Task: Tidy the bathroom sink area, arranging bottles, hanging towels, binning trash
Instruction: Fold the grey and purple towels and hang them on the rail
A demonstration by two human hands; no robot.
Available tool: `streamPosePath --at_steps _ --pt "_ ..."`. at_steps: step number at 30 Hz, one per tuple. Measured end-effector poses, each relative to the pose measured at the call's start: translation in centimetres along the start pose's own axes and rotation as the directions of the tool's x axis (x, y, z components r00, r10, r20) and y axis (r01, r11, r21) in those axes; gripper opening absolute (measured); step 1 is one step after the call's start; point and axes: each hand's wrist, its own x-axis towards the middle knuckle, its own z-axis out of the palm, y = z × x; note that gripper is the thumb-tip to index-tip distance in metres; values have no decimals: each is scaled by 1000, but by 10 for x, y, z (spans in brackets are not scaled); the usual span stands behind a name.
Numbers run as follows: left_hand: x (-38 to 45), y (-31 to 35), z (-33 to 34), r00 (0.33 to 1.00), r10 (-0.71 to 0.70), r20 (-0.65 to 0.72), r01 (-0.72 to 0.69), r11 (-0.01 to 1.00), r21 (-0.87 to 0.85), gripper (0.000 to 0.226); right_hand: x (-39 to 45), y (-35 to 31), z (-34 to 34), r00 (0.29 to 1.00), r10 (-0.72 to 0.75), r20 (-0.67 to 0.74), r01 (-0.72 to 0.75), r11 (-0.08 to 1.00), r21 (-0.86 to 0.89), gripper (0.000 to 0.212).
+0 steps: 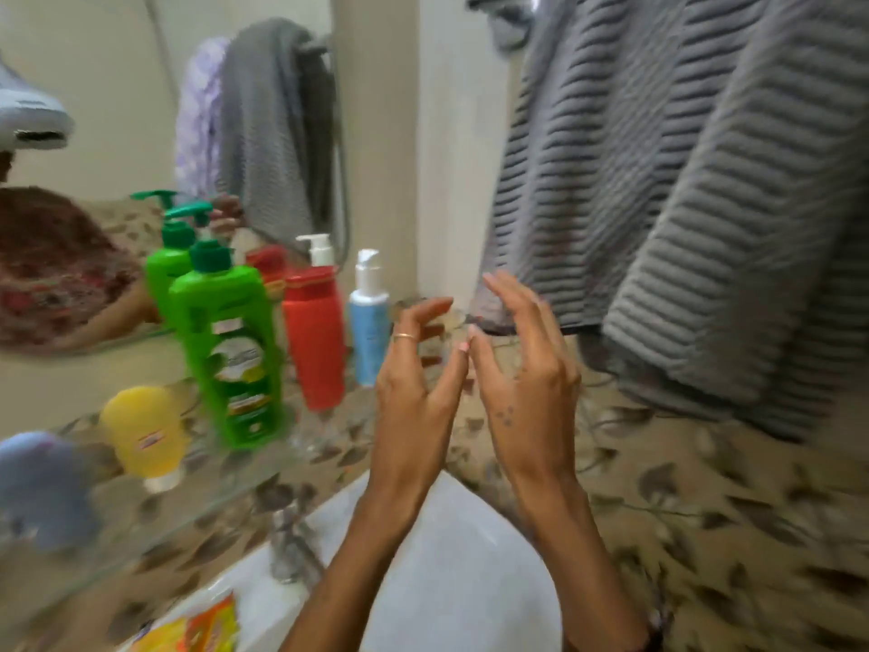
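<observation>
glass shelf (141, 524), green bottle (230, 350), orange bottle (314, 341)

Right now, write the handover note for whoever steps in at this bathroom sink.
Left hand and right hand: both open and empty, raised close together over the sink, near the right end of the glass shelf.
On the shelf, upright in a row: green pump bottle, red pump bottle, blue-and-white pump bottle. Yellow tube stands cap down at the left.
Done: grey ribbed towel hangs at right.
Left: orange-and-yellow wrapper lies on the sink edge, unbinned. A small clear item behind the hands is too blurred to name.
</observation>
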Motion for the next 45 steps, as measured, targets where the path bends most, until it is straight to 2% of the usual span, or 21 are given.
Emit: streamPosePath --at_steps 3,5,7,9,10,13,15,16,19,21,24,29,32,34,37,39,42,45 --pt "18 29 18 982 158 103 -160 987 12 36 20 -6 -26 993 -99 -70 94 993 -64 43" --pt "35 30 26 964 221 150 -232 971 60 41 34 -4 -28 994 -94 -59 89 992 -87 49" --pt "51 39 29 956 216 197 -237 967 88 45 45 -7 -28 997 -68 -37 63 992 -111 54" --pt "84 111 65 894 425 143 -434 900 35 47 104 -25 -88 958 -215 -192 184 969 -167 55" --pt "85 113 65 883 437 172 -447 894 27 47 103 -26 -90 951 -236 -199 210 967 -143 52" --pt "94 126 65 853 490 180 -499 866 7 41 105 -38 -93 860 -421 -287 339 894 -294 39" --pt "97 135 67 853 490 179 -502 864 29 38 107 -41 -98 798 -483 -361 308 841 -444 35" --pt "100 144 72 850 494 185 -505 863 18 37 111 -42 -104 799 -465 -383 240 829 -506 39" --pt "113 171 86 849 495 185 -513 856 60 34 139 -32 -117 915 -196 -351 -26 843 -537 73" --pt "120 184 94 855 487 178 -507 858 89 35 146 -24 -118 957 -50 -286 -95 876 -473 91" --pt "129 199 104 881 445 161 -468 870 156 41 149 -13 -114 973 13 -229 -97 928 -360 88" --pt "135 216 125 943 285 169 -330 864 381 69 115 -11 -95 959 131 -251 -201 939 -277 75" --pt "131 215 135 963 189 192 -255 867 427 86 68 -11 -86 932 313 -184 -345 921 -180 81" --pt "127 207 137 965 183 187 -250 860 446 91 53 -2 -93 909 409 -79 -415 904 -100 85" --pt "123 199 132 954 279 110 -297 826 478 84 54 11 -116 921 357 155 -363 932 16 78" --pt "124 198 126 943 330 32 -303 820 486 78 61 8 -131 929 289 230 -332 925 182 72" --pt "113 190 118 932 361 -33 -314 850 424 71 73 -4 -147 943 297 152 -333 843 422 60" --pt "89 173 114 923 381 -48 -339 868 362 66 96 -21 -153 956 285 68 -281 826 489 58"
